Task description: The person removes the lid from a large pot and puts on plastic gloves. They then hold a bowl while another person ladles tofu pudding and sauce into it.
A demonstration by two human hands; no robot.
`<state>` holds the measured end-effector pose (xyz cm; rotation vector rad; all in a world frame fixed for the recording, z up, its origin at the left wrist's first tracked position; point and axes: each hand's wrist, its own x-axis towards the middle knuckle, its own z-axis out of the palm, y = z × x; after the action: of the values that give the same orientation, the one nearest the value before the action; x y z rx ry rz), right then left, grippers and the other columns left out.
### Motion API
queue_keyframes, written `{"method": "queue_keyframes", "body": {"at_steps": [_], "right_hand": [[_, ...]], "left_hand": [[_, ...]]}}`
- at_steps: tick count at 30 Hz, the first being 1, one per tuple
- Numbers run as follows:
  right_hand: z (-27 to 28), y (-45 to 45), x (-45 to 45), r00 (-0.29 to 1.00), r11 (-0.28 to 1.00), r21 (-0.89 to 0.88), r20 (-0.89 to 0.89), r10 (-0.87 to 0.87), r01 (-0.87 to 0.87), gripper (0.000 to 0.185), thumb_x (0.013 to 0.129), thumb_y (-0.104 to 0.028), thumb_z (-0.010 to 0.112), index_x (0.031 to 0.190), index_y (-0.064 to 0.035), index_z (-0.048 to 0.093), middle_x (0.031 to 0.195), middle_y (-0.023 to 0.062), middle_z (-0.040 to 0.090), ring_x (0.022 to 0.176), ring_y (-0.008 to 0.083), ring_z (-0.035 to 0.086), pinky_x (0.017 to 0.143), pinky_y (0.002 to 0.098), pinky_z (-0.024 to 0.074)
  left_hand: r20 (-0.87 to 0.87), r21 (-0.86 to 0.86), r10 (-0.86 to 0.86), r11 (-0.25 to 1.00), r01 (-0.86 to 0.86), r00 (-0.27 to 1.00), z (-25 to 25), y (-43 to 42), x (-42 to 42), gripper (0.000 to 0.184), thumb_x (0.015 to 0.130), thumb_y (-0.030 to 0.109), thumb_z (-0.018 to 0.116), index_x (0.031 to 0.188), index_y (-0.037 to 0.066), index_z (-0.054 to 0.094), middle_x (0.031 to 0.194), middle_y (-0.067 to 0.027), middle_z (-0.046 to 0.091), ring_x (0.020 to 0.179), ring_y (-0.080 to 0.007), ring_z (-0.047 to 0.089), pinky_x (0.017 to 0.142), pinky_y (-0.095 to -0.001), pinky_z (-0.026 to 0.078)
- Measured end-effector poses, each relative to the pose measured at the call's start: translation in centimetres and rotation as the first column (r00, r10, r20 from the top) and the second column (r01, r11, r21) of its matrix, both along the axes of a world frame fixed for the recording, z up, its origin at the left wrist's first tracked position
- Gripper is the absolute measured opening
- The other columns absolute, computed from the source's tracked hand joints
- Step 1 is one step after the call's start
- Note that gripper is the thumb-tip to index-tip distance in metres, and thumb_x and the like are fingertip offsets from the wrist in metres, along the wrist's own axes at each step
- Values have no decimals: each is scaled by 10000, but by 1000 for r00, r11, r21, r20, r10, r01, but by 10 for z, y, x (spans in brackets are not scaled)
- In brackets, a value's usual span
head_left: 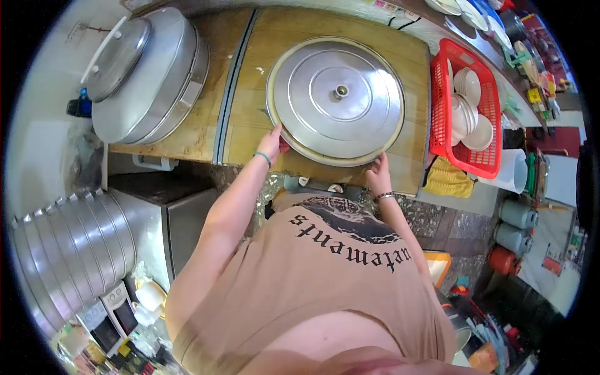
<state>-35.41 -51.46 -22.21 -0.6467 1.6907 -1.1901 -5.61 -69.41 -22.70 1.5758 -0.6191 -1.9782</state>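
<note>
A large round metal lid lies knob up on the wooden table, with a yellowish band showing around its edge. Taking the lid as a clock, with 12 on the side away from the person, the left hand is at 8 o'clock, fingertips up against the edge and partly hidden there. The right hand is at 5 o'clock, its fingers close together and reaching to the edge from outside. Most of the lid thus lies beyond the fingertips, between 8 and 5 o'clock. I cannot tell whether either hand grips the edge or only touches it. The knob stands in the middle, well apart from both hands. At 3 o'clock sits a red basket of white bowls; at 4, a yellow cloth; at 9, a big covered metal pot.
</note>
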Motion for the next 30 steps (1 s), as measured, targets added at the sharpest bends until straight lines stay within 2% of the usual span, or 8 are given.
{"method": "queue_keyframes", "body": {"at_steps": [2,7,9,14,15,18,23,30], "right_hand": [[3,8,0,702,980,109,-685,195,-165,799,728,-31,655,1419,-55,255,1443,228,290,1296,371,369,1046,410,365],[56,11,-22,585,1000,19,-811,1,24,672,684,36,685,1296,-79,432,1370,212,395,1292,378,361,1057,416,350],[67,10,-42,381,991,-111,-921,-76,-70,537,640,8,707,1146,-57,543,1293,187,486,1229,375,442,1024,430,384],[155,-6,-44,226,911,-254,-956,-186,-325,356,583,-67,759,902,-88,601,1036,64,637,1020,270,595,970,476,422],[171,-11,-42,209,861,-259,-961,-183,-438,329,592,-110,748,880,-104,591,967,62,623,966,267,595,962,462,429],[204,-33,-18,191,690,-360,-931,-312,-627,317,655,-309,694,875,-139,543,869,67,515,827,273,527,725,404,443],[278,-67,39,155,708,-429,-895,-419,-562,425,768,-543,606,842,-136,511,820,37,501,792,230,524,686,362,431],[337,30,48,223,738,-647,-761,-609,-193,416,665,-439,744,822,-130,514,793,34,496,785,252,530,636,379,423]], "left_hand": [[-17,-13,-80,997,80,997,19,8,-5,328,979,358,440,1047,68,577,946,-49,634,786,-157,605,677,-317,513],[-139,-79,-210,976,201,968,84,34,-21,340,980,354,438,1073,51,560,938,-55,640,820,-172,624,672,-319,547],[-226,-64,-179,984,169,958,115,38,-24,333,973,347,451,1076,46,551,932,-59,643,819,-179,630,689,-332,561],[-277,-62,-174,985,163,945,156,16,0,389,961,426,438,1147,92,507,982,-65,628,790,-198,646,675,-341,558],[-632,-25,-151,984,174,760,135,1,19,482,958,483,412,1247,104,485,1107,-66,622,964,-226,627,793,-365,536],[-535,-228,-139,973,16,833,119,-2,26,555,945,431,463,1380,89,414,1382,-88,475,1261,-277,455,1071,-420,363],[-753,-43,-303,908,416,584,18,-26,-3,435,973,208,431,1323,-50,427,1389,-191,437,1277,-304,437,1110,-419,350],[-733,226,-290,749,622,616,-61,-12,-98,375,982,190,382,1287,-20,437,1322,-178,491,1161,-294,530,1008,-421,459]]}}
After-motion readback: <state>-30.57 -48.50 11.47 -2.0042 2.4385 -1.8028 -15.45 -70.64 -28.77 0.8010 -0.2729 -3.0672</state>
